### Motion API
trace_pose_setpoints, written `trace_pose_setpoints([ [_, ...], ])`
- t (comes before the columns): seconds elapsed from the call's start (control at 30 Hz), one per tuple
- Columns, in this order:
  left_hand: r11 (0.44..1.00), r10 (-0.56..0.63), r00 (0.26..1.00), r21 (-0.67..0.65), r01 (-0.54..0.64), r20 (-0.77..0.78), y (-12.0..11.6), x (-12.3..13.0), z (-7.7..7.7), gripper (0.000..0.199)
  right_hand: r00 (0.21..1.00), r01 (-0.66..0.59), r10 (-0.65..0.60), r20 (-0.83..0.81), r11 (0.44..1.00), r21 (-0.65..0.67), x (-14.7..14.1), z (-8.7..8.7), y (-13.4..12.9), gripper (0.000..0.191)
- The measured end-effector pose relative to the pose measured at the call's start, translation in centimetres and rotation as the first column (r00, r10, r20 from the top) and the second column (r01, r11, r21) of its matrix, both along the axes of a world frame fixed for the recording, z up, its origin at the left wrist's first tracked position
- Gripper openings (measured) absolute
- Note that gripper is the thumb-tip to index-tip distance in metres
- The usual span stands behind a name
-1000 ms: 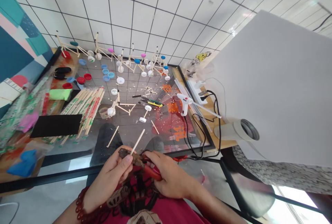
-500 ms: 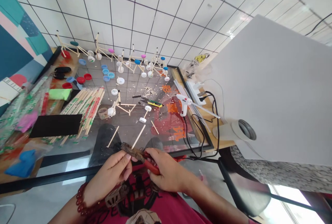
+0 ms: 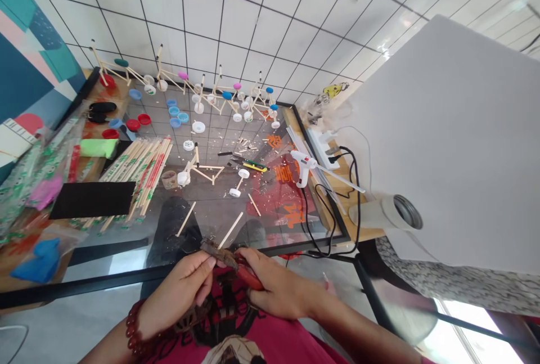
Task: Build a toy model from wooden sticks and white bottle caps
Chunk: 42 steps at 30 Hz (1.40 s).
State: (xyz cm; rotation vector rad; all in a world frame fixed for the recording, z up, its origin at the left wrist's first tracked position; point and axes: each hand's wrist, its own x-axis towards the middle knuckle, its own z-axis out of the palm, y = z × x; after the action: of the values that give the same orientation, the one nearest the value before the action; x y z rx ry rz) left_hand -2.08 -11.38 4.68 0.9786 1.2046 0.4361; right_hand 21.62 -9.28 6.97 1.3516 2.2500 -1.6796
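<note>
Red-handled pliers with rusty jaws are gripped in my right hand, its fingers wrapped round the handles. The jaws lie across a thin wooden stick, which points up and away over the table edge. My left hand is closed in a pinch at the stick's near end, right beside the jaws; the fingers hide that end. Short cut sticks lie ahead, one on the left and one on the right. Between and beyond them sits a stick axle with two white bottle caps.
A partly built stick frame, a yellow-green cutter and wood scraps lie on the glass table. Several stick-and-cap models line the back. Bundled sticks lie left; a white glue gun with black cables stands right.
The view has shifted slightly. The stick in the pliers leans a little further right. Both hands keep their holds.
</note>
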Motion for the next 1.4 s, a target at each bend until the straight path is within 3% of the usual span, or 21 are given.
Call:
trace_pose_setpoints([
  [0.23, 0.992, -0.11, 0.992, 0.058, 0.113, -0.053, 0.6, -0.1, 0.3, 0.058, 0.993, 0.082, -0.095, -0.076, 0.984, -0.159, 0.2, 0.4, -0.2, 0.062],
  [0.4, 0.974, -0.226, 0.974, 0.028, 0.225, 0.029, 0.8, -0.9, 0.3, 0.066, 0.993, 0.1, -0.111, -0.048, 0.977, -0.191, 0.5, 0.3, -0.5, 0.06],
  [0.53, 0.986, -0.128, 0.977, -0.086, 0.144, 0.168, 0.7, -0.8, 0.8, 0.073, 0.992, 0.105, -0.112, -0.059, 0.987, -0.119, 0.1, 0.7, -0.5, 0.052],
  [0.6, 0.994, -0.057, 0.984, -0.083, 0.072, 0.17, 0.8, -0.6, 1.1, 0.076, 0.991, 0.111, -0.117, -0.067, 0.99, -0.088, -0.1, 0.8, -0.5, 0.051],
  [0.87, 0.995, -0.095, 0.991, -0.006, 0.096, 0.093, 0.7, -0.5, -0.3, 0.08, 0.988, 0.014, -0.025, -0.153, 0.997, -0.074, -0.1, -0.3, -0.2, 0.085],
  [1.17, 0.993, -0.055, 0.987, -0.092, 0.069, 0.153, 1.4, -0.5, 1.0, 0.079, 0.997, 0.071, -0.072, -0.022, 0.997, -0.007, -0.5, 1.0, -0.1, 0.039],
  [1.4, 0.991, -0.047, 0.998, -0.12, 0.051, 0.035, 1.6, 0.5, 1.1, 0.077, 0.999, 0.042, -0.043, 0.026, 0.999, 0.029, -0.1, 0.7, -0.1, 0.042],
])
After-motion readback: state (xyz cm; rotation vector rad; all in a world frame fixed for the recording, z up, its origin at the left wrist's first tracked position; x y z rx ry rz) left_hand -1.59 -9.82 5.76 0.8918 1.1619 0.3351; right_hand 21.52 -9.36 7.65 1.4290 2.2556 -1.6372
